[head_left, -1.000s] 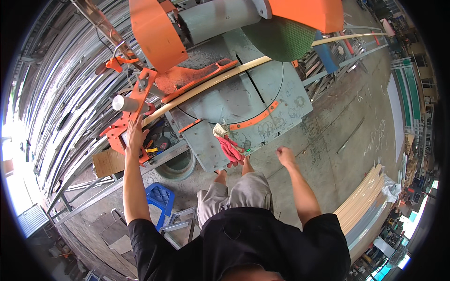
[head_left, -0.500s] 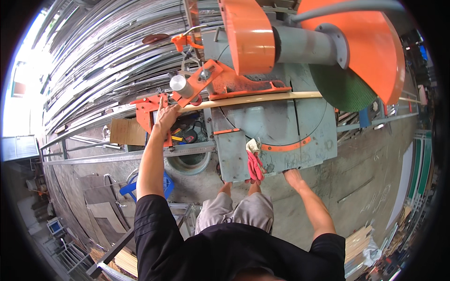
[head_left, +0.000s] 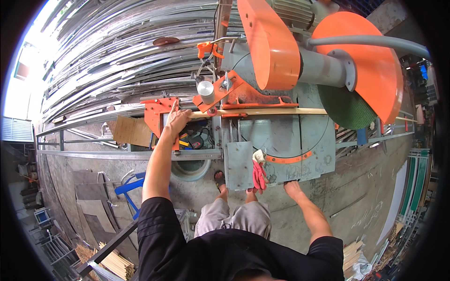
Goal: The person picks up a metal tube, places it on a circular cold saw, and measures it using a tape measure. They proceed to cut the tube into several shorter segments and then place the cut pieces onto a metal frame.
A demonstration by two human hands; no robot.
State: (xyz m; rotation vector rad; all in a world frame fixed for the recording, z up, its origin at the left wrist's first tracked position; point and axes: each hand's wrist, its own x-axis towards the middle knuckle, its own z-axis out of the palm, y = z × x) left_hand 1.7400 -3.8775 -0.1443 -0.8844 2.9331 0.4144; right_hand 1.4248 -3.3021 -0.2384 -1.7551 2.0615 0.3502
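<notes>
Strip, long, slender, pale tan (head_left: 276,112): one, lying crosswise over the grey worktop (head_left: 314,164) at 12 o'clock of its centre, along the orange fence (head_left: 262,102); far end passing behind the green disc (head_left: 348,108) at 2 o'clock. Left hand (head_left: 177,121): between 9 and 10 o'clock, at the strip's near end, half open, index finger extended along the orange bracket (head_left: 157,112), other fingers bent by the strip; whether they pinch it, cannot tell. Right hand (head_left: 293,188): about 6 o'clock, at the worktop's near edge, fingers hidden; opening and hold, cannot tell. Clamp with round knob (head_left: 206,90): 10 o'clock, its red pad (head_left: 212,111) beside the strip. Gloves, red and white (head_left: 258,174): one bunch, 7 o'clock, at the edge. Handling notes, as judged: sight the strip's end against the bracket; seat its length flush to the fence without bowing; guide by light fingertip pressure, clear of the pad; leave the clamp to do the gripping; keep both hands well away from 2 o'clock.
</notes>
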